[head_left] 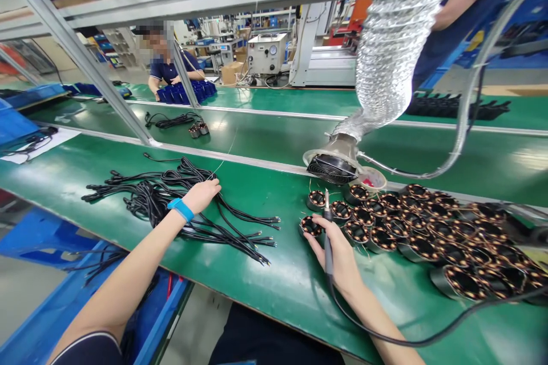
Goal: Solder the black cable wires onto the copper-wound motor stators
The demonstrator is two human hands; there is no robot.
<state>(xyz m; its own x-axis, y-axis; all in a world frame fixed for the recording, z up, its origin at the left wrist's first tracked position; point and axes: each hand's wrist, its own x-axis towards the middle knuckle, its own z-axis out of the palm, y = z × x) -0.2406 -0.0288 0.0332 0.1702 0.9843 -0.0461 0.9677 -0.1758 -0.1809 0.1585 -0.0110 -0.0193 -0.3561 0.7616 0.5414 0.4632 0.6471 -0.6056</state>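
My left hand (201, 198), with a blue wristband, is closed in a pinch over the bundled black cables (149, 199). From its fingertips a thin solder wire (225, 158) runs up toward the overhead frame. My right hand (338, 254) holds a soldering iron (328, 251) with its tip pointing up and away. The thumb and fingers of that same hand also grip a copper-wound motor stator (310, 226) at the table surface. Many similar stators (422, 246) stand in a cluster to its right. Stripped cable ends (269, 239) lie between my hands.
A fume extractor (331, 166) on a silver duct (385, 45) hangs behind the stators, beside a roll of tape (372, 178). A metal post (107, 85) rises at the left. Blue bins (158, 319) stand below the table edge. A co-worker (165, 65) sits across the line.
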